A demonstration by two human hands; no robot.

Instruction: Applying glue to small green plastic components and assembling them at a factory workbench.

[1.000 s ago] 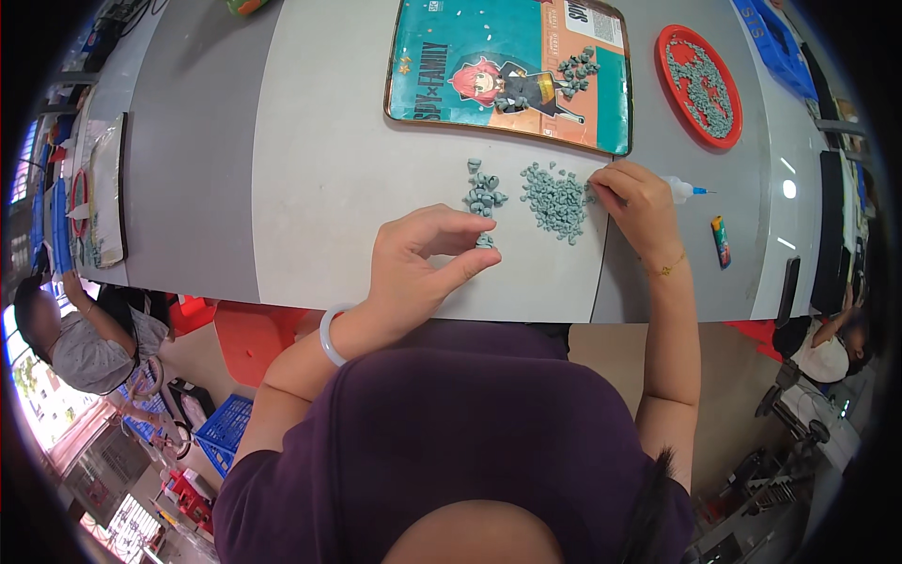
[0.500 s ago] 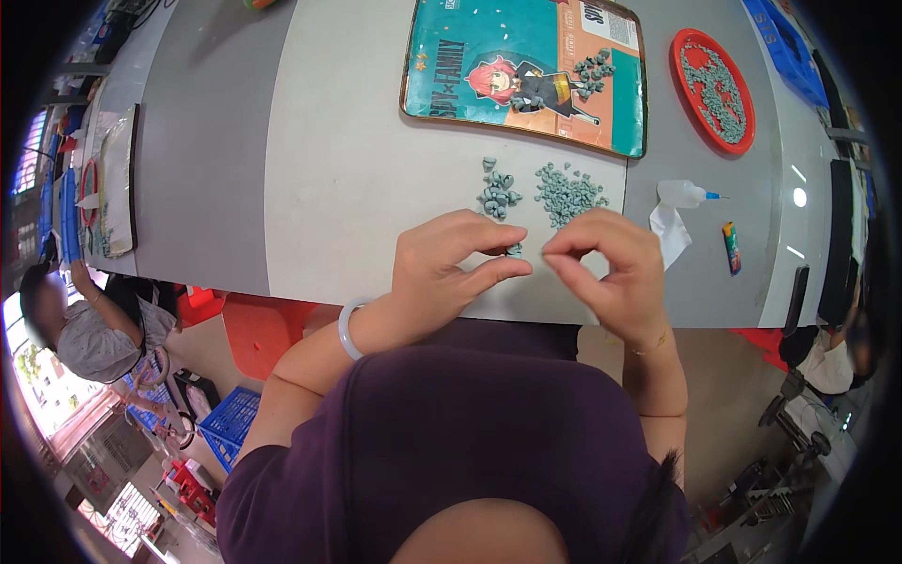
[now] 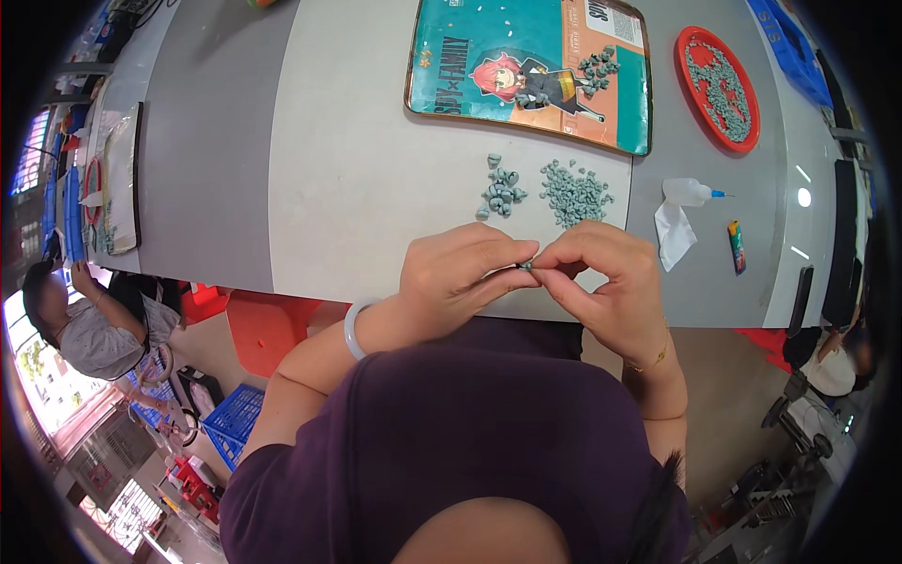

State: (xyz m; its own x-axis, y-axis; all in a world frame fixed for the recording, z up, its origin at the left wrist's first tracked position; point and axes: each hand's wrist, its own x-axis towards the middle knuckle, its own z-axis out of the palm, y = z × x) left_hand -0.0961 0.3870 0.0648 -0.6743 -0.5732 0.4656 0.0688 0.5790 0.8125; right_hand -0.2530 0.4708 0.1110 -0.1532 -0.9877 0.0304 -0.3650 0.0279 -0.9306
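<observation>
My left hand pinches a small grey-green piece between thumb and fingertips, close to the table's front edge. Against that same piece press the closed thumb and forefinger of my right hand; whether they hold a second piece is hidden. Just beyond my hands lies a loose cluster of larger grey-green pieces. To its right spreads a pile of smaller pieces of the same colour.
A flat tray with a cartoon picture lies farther back, bearing several grey-green pieces. On the right are a red plate of small pieces, a needle-tipped bottle, a white tissue and a small coloured tube. A person sits at the left.
My hands have come together; the right fingertips now meet the piece in my left hand. One larger piece now shows at the near-left of its cluster.
</observation>
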